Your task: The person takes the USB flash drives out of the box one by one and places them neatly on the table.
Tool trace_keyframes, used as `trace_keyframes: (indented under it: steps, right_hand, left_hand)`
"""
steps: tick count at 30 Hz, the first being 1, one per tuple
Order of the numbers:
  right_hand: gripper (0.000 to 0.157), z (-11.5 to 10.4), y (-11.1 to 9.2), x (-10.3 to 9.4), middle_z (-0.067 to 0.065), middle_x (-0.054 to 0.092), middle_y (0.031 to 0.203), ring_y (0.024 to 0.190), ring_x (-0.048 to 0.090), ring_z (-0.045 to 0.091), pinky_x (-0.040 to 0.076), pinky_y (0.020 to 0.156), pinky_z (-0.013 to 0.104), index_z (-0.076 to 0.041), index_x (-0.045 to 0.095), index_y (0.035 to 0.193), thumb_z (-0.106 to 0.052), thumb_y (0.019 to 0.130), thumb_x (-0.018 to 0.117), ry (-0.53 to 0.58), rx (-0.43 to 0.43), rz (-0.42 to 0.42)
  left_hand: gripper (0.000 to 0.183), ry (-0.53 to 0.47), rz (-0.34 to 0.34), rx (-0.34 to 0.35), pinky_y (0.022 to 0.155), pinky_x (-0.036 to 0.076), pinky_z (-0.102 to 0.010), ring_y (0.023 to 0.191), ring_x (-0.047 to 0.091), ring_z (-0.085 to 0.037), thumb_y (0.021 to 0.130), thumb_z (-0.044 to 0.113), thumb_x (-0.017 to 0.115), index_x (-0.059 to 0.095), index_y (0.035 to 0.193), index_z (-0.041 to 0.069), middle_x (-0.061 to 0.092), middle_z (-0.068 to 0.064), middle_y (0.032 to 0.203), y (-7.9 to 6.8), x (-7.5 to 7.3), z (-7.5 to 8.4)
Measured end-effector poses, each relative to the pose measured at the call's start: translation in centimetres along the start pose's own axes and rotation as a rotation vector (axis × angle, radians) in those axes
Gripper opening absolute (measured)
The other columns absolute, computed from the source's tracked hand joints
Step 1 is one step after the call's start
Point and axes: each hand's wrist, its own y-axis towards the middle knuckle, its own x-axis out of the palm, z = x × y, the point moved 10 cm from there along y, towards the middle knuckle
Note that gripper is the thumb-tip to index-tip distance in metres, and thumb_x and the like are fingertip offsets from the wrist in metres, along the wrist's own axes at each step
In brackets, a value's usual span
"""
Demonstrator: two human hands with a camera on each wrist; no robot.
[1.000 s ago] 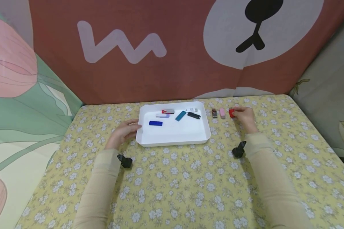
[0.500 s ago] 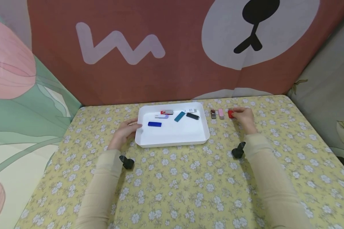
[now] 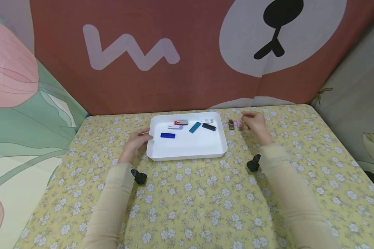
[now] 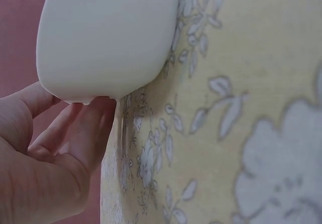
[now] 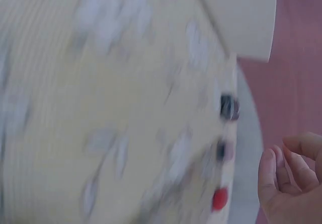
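Observation:
A white tray (image 3: pixel 187 152) stands at the back middle of the cloth. My left hand (image 3: pixel 135 143) grips its left end, thumb at the rim and fingers against the outside wall (image 4: pixel 105 43). My right hand (image 3: pixel 255 124) is raised to the right of the tray, loosely curled with nothing between its fingertips in the right wrist view. Beneath it lies a red USB stick (image 5: pixel 220 199), mostly hidden by the hand in the head view. Beside that, nearer the tray, are a pink USB stick (image 3: pixel 239 124) and a dark swivel USB stick (image 3: pixel 231 125).
In the tray lie several USB sticks: blue (image 3: pixel 168 135), lilac (image 3: pixel 176 127), red and silver (image 3: pixel 181 122), teal (image 3: pixel 194 127), black (image 3: pixel 209 127) and white (image 3: pixel 206 121). A flowered cloth (image 3: pixel 187 204) covers the table. A printed red-brown curtain (image 3: pixel 143 90) hangs behind.
My right hand has released the red USB stick, lifted off it and shifted left over the pink one. My left hand has stayed on the tray.

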Motion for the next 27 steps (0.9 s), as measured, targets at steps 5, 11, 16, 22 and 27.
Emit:
trace_keyframes:
  steps: [5,11,16,22,27]
  right_hand:
    - [0.041,-2.0,0.0,2.6,0.023,0.055,0.128,0.086,0.06,0.01,0.053,0.08,0.029,0.001,0.052,0.135,-0.016,0.098,0.048,-0.045,-0.024,-0.061]
    - [0.038,-4.0,-0.4,5.8,0.026,0.054,0.129,0.117,0.053,0.035,0.047,0.098,0.045,0.004,0.054,0.132,-0.012,0.097,0.05,-0.073,-0.096,-0.136]
    - [0.036,-4.8,-0.7,8.0,0.024,0.057,0.126,0.116,0.054,0.035,0.047,0.096,0.042,0.003,0.057,0.129,-0.009,0.095,0.053,-0.086,-0.128,-0.18]
    - [0.035,-4.9,-0.9,9.7,0.023,0.06,0.124,0.115,0.056,0.034,0.048,0.096,0.042,0.002,0.059,0.126,-0.009,0.093,0.056,-0.119,-0.114,-0.212]
    - [0.035,-4.9,-1.0,10.6,0.022,0.061,0.124,0.117,0.057,0.033,0.049,0.097,0.042,0.001,0.06,0.126,-0.009,0.092,0.058,-0.156,-0.103,-0.224]
  left_hand:
    - [0.056,0.016,0.01,0.025,0.1,0.047,-0.034,0.125,0.053,-0.029,0.092,0.006,0.054,0.041,0.146,0.014,0.048,-0.016,0.144,-0.2,0.0,0.3]
    - [0.054,0.021,0.024,0.054,0.091,0.05,-0.028,0.12,0.056,-0.026,0.091,0.006,0.054,0.044,0.144,0.012,0.049,-0.016,0.142,-0.2,-0.2,0.4]
    - [0.053,0.017,0.036,0.062,0.085,0.051,-0.025,0.114,0.058,-0.024,0.089,0.008,0.055,0.047,0.142,0.011,0.051,-0.016,0.139,-0.1,-0.4,0.3]
    - [0.055,0.009,0.02,0.07,0.075,0.052,-0.019,0.106,0.061,-0.02,0.088,0.008,0.056,0.046,0.142,0.01,0.053,-0.017,0.138,-0.2,-0.3,0.4]
    - [0.056,-0.024,0.025,0.057,0.066,0.052,-0.015,0.095,0.064,-0.013,0.086,0.006,0.056,0.047,0.141,0.009,0.053,-0.016,0.139,-0.4,-0.4,0.4]
